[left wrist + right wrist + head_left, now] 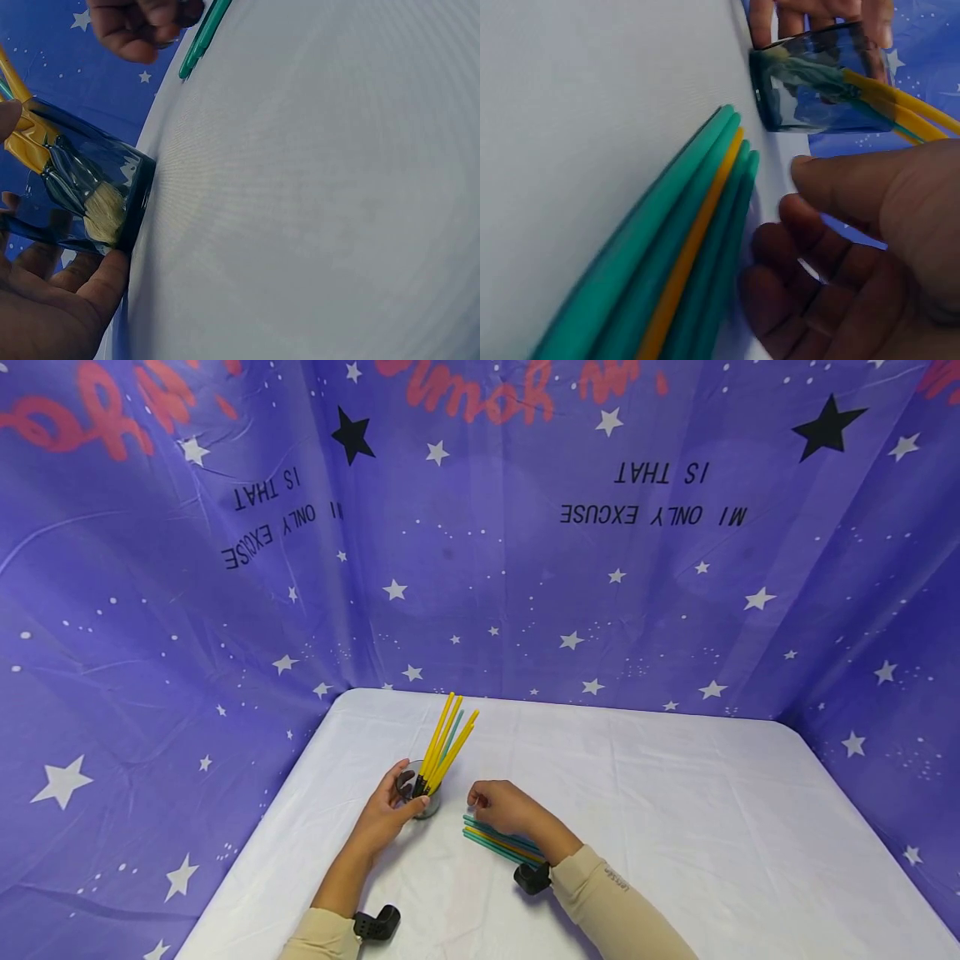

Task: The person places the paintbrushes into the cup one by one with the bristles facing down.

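A clear glass [429,806] stands at the left of the table, gripped by my left hand [384,817], thumb on one side and fingers on the other. Several paintbrushes [452,743] with yellow handles and one with a green handle lean in it, bristles [105,214] down. Over the table to the glass's right is my right hand [508,808], its fingers loosely curled with nothing between them. Beside and partly under it lie several thin green handles [641,240] and a yellow handle [694,244], side by side. Their far ends are hidden.
A white cloth covers the table [660,802]. Behind it and at both sides hangs a purple curtain [510,552] with stars and lettering. Black wrist cameras [378,924] are strapped to both wrists.
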A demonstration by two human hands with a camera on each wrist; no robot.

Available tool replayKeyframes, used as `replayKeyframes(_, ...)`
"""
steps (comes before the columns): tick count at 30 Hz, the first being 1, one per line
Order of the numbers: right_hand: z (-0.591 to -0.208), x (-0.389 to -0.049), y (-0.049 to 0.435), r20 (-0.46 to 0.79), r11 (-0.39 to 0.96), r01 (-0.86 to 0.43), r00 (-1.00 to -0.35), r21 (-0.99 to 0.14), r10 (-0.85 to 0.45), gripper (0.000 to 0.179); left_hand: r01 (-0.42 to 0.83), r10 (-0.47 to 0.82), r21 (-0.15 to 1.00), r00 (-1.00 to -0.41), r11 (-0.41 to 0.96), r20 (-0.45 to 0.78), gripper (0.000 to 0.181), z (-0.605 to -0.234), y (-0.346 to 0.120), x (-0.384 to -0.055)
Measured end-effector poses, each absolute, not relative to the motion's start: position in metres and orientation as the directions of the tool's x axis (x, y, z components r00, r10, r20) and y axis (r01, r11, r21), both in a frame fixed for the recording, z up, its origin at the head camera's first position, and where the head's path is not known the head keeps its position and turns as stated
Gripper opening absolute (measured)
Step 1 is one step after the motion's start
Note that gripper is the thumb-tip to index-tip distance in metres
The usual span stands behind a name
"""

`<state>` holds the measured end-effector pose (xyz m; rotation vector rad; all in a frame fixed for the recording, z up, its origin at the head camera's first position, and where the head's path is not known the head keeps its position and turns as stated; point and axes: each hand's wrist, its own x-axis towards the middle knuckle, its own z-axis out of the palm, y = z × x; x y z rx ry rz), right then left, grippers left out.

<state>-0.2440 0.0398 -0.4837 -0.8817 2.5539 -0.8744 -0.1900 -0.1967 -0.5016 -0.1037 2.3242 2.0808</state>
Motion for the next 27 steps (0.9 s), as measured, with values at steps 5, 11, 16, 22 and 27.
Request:
replayKeyframes(5, -0.492, -0.244, 0.04, -0.078, 0.636, -0.509, -0.743, -0.581, -0.665, 0.012, -0.068, -0.036, 0.991, -0.997, 0.112, -0.064, 0.082, -0.501, -0.197, -0.189)
replayKeyframes(11, -0.493, -0.243, 0.037, -0.069, 0.657, -0.555, -0.735, -0.511, -0.675, 0.014, -0.063, -0.039, 0.992, -0.998, 0.108, -0.059, 0.081, -0.503, -0.197, -0.191)
replayKeyframes(16, -0.489, -0.242, 0.035, -0.065, 0.665, -0.586, -0.726, -0.463, -0.685, 0.015, -0.059, -0.038, 0.992, -0.998, 0.11, -0.055, 0.082, -0.502, -0.197, -0.19)
replayKeyframes(22, -0.485, -0.243, 0.038, -0.038, 0.652, -0.592, -0.726, -0.474, -0.686, 0.014, -0.063, -0.036, 0.992, -0.998, 0.114, -0.059, 0.082, -0.503, -0.197, -0.19)
replayKeyframes(27, -0.479, -0.245, 0.043, 0.018, 0.637, -0.586, -0.743, -0.5, -0.669, 0.016, -0.068, -0.038, 0.992, -0.997, 0.104, -0.064, 0.083, -0.503, -0.197, -0.19)
